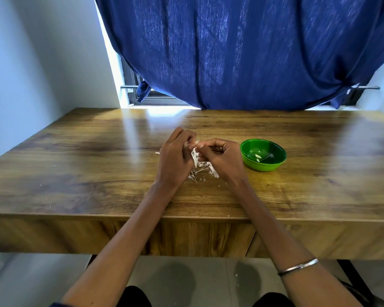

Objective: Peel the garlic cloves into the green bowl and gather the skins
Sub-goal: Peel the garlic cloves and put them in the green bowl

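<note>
Garlic [193, 144], partly hidden between two hands, is being stripped above a wooden table [75, 173], with papery white skins [201, 169] trailing from the fingers down to a loose scatter on the wood just below. The left hand [175, 155] curls its fingers around the garlic from the side, while the right hand [223, 156] pinches at its top with thumb and fingertips; whether a whole clove or only a remnant of the bulb sits in the grip cannot be told. A green bowl [275, 165] stands near the right hand, holding what look like a couple of pale peeled cloves [258, 157]. A metal bangle [297, 267] circles the right forearm, and a blue curtain [242, 52] hangs behind.

By appearance the clove should be light, firm and somewhat slick once bared, best held by its sides while the skin is caught at the tip. The skins look feather-light, brittle and apt to drift, so gathering them likely calls for a gentle sweep toward one pile.
</note>
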The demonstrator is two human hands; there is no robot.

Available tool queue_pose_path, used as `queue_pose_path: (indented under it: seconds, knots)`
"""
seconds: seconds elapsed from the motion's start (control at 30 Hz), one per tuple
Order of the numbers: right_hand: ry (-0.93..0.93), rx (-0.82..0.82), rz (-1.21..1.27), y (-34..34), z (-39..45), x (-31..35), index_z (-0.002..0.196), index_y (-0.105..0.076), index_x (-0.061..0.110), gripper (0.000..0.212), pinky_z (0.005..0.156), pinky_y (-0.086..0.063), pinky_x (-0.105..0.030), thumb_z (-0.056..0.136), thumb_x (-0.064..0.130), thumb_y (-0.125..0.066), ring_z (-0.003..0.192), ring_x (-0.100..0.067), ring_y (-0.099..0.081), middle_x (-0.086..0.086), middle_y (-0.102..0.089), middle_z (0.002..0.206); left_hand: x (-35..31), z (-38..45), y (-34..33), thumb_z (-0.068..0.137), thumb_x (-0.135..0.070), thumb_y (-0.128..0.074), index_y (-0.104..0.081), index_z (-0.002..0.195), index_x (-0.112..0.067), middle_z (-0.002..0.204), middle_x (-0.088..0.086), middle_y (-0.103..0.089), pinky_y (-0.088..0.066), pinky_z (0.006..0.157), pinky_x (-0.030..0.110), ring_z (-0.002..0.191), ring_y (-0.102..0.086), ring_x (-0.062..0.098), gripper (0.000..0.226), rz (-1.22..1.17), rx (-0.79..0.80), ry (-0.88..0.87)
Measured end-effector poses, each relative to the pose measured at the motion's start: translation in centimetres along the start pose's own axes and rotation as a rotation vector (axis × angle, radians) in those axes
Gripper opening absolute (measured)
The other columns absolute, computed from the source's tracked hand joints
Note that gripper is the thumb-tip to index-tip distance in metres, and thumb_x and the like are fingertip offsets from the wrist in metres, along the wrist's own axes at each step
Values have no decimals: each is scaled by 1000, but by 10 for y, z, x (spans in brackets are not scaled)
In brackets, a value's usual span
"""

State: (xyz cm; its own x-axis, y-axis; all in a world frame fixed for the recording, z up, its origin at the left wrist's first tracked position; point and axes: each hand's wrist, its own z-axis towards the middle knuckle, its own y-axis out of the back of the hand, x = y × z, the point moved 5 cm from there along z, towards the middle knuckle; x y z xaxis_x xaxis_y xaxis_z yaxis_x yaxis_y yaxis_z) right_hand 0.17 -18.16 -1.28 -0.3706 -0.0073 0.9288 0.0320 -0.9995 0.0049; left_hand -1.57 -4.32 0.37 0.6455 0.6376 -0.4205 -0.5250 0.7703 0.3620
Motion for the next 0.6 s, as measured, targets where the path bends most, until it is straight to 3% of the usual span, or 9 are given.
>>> queue_pose_path:
  seconds: [0.13, 0.37, 0.6]
  knots:
    - [-137, 33, 137, -2, 2, -6, 89, -76, 7, 6, 65, -56, -21, 92, 8, -70, 65, -11, -69, -6, -77, 80, 1, -1, -1, 79, -1, -39, -65, 99, 1, 95, 8, -58, -37, 70, 5, 80, -49, 8, 33, 41, 9, 8]
    - [-288, 86, 284, -2, 0, -10, 93, -74, 5, 11, 68, -58, -21, 95, 14, -68, 71, -11, -68, -6, -77, 82, -2, 0, 0, 81, -7, -36, -67, 105, 1, 100, 11, -57, -39, 72, 5, 84, -51, 6, 40, 49, 9, -16]
    - [-275, 85, 294, -1, 2, -12, 95, -74, 4, 10, 72, -57, -21, 94, 13, -70, 73, -12, -68, -8, -76, 85, -3, -1, 3, 78, 21, -51, -67, 97, 3, 98, 10, -62, -42, 71, 7, 82, -53, 6, 31, 31, -36, -71]
